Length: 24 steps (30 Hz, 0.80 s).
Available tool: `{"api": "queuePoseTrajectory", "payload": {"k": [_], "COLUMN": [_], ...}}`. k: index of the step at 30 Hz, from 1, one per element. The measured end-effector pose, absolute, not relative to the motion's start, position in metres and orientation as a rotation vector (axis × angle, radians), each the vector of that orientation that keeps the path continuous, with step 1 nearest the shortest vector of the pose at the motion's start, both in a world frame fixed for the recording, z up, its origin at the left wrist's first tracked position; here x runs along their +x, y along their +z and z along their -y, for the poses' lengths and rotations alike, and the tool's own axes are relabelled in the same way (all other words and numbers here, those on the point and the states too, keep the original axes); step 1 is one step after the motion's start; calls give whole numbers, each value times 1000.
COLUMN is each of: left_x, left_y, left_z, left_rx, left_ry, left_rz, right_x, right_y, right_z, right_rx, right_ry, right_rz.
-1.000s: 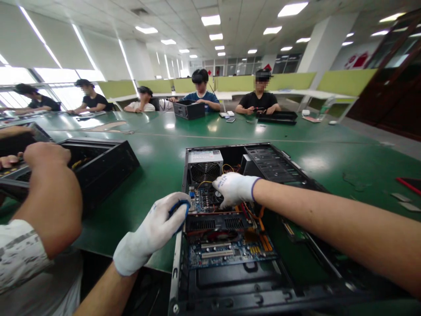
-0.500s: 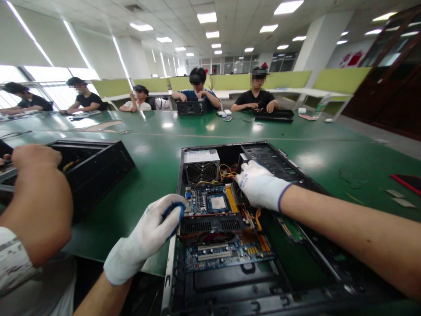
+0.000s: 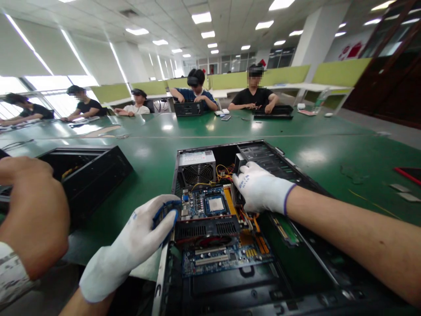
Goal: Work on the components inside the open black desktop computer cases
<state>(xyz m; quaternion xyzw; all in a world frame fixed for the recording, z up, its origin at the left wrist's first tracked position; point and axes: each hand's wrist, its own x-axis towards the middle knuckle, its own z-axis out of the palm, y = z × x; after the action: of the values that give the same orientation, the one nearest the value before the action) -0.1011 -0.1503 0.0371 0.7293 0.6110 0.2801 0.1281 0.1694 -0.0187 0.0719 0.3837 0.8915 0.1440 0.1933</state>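
Observation:
An opened black computer case point(image 3: 226, 292) lies on its side in front of me. Inside are a blue motherboard point(image 3: 197, 204) with a bare processor point(image 3: 215, 204), a graphics card point(image 3: 207, 228) and a power supply point(image 3: 197, 169). My left hand point(image 3: 148, 224), in a white glove with blue palm, curls round the case's left edge by the card's bracket end. Reaching in from the right, my gloved right hand point(image 3: 258, 186) is closed beside the yellow memory slots point(image 3: 231, 199). Its fingertips point down among the cables, and what they hold is hidden.
On the left, another person's bare arm point(image 3: 36, 206) works at a second black case point(image 3: 98, 184). Several people sit across the green table point(image 3: 151, 153). Small flat pieces point(image 3: 408, 196) and a red-edged dark object point(image 3: 409, 179) lie on the right.
My view has shifted slightly, so the case appears a little further left. My left hand's thumb and fingers look slightly further apart. The right hand stays at nearly the same spot in the case.

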Motion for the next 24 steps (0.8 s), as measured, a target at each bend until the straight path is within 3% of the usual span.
{"api": "queuePoseTrajectory", "payload": {"k": [7,11,16,24], "left_x": [-69,-36,3,25], "left_y": [81,91,66,11], "left_z": [129,91,35,-8], "left_rx": [2329,2446,2497,2473], "left_ry": [778,437,-324,-677], "left_rz": [-1882,-1815,-1671,-1523], "right_x": [179,188,194,196], "right_y": [74,84,87,72], "right_z": [13,5,-12,-25], "right_rx": [1021,1047,1374,1396], "right_ry": [360,371,462,439], "right_rz": [-2650,-2831,-2972,-2996]}}
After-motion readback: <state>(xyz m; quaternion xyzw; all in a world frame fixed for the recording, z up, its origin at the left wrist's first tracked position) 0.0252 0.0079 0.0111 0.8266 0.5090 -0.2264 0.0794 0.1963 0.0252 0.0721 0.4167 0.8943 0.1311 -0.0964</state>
